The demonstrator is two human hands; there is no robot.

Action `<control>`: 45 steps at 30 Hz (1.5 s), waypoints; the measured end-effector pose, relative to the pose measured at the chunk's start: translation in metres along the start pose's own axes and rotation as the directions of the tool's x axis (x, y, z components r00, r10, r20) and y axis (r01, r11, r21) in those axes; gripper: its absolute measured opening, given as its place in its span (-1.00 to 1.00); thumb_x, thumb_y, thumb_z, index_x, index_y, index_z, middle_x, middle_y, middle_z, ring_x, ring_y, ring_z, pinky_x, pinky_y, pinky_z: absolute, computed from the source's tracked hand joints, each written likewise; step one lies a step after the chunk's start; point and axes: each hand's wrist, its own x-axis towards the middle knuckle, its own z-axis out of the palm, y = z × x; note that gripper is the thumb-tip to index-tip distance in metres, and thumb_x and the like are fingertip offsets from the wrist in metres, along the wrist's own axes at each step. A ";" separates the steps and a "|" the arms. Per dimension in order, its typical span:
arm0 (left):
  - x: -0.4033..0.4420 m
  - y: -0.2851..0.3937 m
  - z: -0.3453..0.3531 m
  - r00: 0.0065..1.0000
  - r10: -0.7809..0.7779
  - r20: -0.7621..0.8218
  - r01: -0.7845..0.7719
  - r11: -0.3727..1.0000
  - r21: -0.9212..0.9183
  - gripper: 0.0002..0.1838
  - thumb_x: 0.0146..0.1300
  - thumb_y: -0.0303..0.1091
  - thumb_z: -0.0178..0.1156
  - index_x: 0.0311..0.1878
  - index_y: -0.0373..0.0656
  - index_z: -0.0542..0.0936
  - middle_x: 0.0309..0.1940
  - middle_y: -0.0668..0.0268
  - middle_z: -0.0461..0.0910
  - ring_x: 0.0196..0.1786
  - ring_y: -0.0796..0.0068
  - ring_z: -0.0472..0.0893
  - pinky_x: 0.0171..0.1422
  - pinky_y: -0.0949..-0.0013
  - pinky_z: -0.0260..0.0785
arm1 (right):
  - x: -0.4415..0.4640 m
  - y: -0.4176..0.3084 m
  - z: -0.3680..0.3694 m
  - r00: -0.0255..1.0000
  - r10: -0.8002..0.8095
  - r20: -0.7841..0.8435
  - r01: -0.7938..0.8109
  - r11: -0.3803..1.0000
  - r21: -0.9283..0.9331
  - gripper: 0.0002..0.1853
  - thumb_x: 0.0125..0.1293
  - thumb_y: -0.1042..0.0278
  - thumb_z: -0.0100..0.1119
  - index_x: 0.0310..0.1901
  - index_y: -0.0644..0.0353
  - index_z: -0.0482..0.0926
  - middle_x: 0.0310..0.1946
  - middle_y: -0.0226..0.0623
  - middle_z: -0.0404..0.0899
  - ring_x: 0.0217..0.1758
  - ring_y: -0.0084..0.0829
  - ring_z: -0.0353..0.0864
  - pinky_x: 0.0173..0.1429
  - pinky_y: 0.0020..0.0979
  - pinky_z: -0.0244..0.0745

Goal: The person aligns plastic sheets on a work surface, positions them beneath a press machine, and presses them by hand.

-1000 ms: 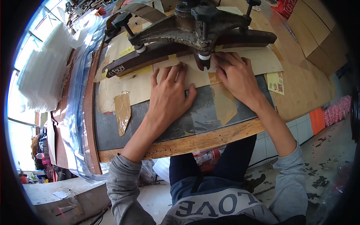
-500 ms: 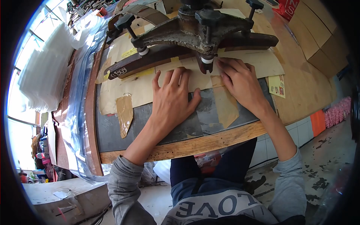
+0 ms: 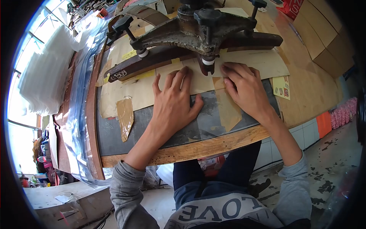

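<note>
My left hand (image 3: 170, 99) lies on a beige card sheet (image 3: 143, 94), fingers apart and thumb out to the side. To its right, my right hand (image 3: 246, 89) rests near the sheet's lower edge, with its fingers bent close together by the metal fork of the machine; whether they hold anything is hidden. A dark cast-metal machine head (image 3: 179, 32) with black knobs stands over a dark curved bar (image 3: 152, 59) on the sheet. Brown tape (image 3: 228, 108) runs from the sheet onto the dark grey board (image 3: 206, 110).
A wooden edge (image 3: 190, 152) borders the bench front. Clear plastic sheets (image 3: 78, 95) and stacked white foam (image 3: 44, 72) are on the left. On the right are a cardboard box (image 3: 322, 42), a yellow label (image 3: 281, 87) and a pink bundle (image 3: 343, 113).
My right hand has shifted slightly right and down from the fork, its fingers more bent. My left hand keeps nearly the same place, its thumb a little further out than at first.
</note>
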 end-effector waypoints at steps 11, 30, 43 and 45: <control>0.000 -0.002 0.001 0.997 0.073 0.007 -0.073 0.997 -0.039 -0.39 0.13 -0.06 0.10 0.12 -0.37 0.38 0.37 -0.04 0.23 0.42 0.14 0.24 0.46 -0.19 -0.06 | -0.003 -0.005 -0.008 1.000 0.014 0.019 -0.014 0.999 0.031 -0.70 0.20 0.41 0.17 -0.02 0.25 0.59 -0.02 -0.30 0.56 0.08 -0.32 0.50 0.22 -0.21 0.28; -0.014 0.012 -0.014 0.989 0.083 0.126 -0.070 0.992 -0.102 -0.25 0.09 -0.07 0.10 0.22 -0.50 0.29 0.37 -0.16 0.19 0.41 0.04 0.24 0.45 0.04 0.00 | -0.013 -0.017 -0.026 0.998 -0.026 0.056 0.027 0.999 -0.018 -0.74 0.14 0.43 0.21 -0.11 0.25 0.62 -0.10 -0.31 0.60 0.00 -0.38 0.55 0.30 -0.12 0.21; -0.007 0.005 -0.018 0.980 0.072 0.183 -0.043 0.987 -0.157 -0.37 0.06 -0.01 0.16 0.03 -0.39 0.40 0.38 -0.15 0.17 0.42 0.06 0.23 0.41 -0.03 0.05 | -0.012 -0.017 -0.034 0.989 0.042 0.141 -0.052 0.996 0.067 -0.73 0.05 0.39 0.31 -0.17 0.20 0.59 -0.17 -0.34 0.55 -0.01 -0.31 0.52 0.28 -0.11 0.22; -0.001 0.001 -0.015 0.988 0.087 0.124 -0.066 0.984 -0.166 -0.41 0.06 -0.01 0.17 -0.04 -0.37 0.42 0.37 -0.15 0.19 0.42 0.07 0.23 0.41 -0.07 0.06 | -0.005 -0.013 -0.030 0.989 0.072 0.128 -0.085 0.991 0.100 -0.71 0.04 0.41 0.31 -0.16 0.21 0.56 -0.17 -0.30 0.50 0.00 -0.27 0.49 0.25 -0.12 0.24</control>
